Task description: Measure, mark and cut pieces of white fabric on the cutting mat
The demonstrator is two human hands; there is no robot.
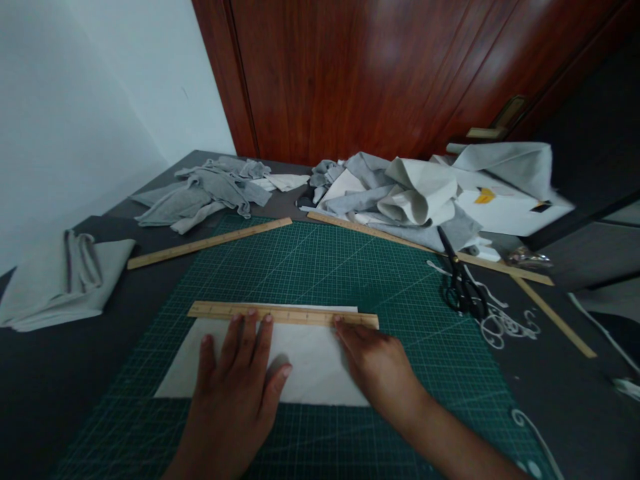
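A pale cloth (310,367) lies flat on the green cutting mat (320,267), with a wooden ruler (300,315) across it near its far edge. A thin strip of the cloth shows beyond the ruler. My left hand (240,380) is spread over the cloth, its fingertips resting on the ruler left of its middle. Near the ruler's right end, my right hand (377,360) has its fingers drawn together, the fingertips touching the ruler. Whether something small is between those fingers is hidden.
Black scissors (463,287) and white cords (505,327) lie at the right. More rulers (210,243) border the mat's far side. Grey scraps (210,187), a cloth pile (415,193) and folded cloth (65,280) surround it. A reddish door (340,80) stands behind.
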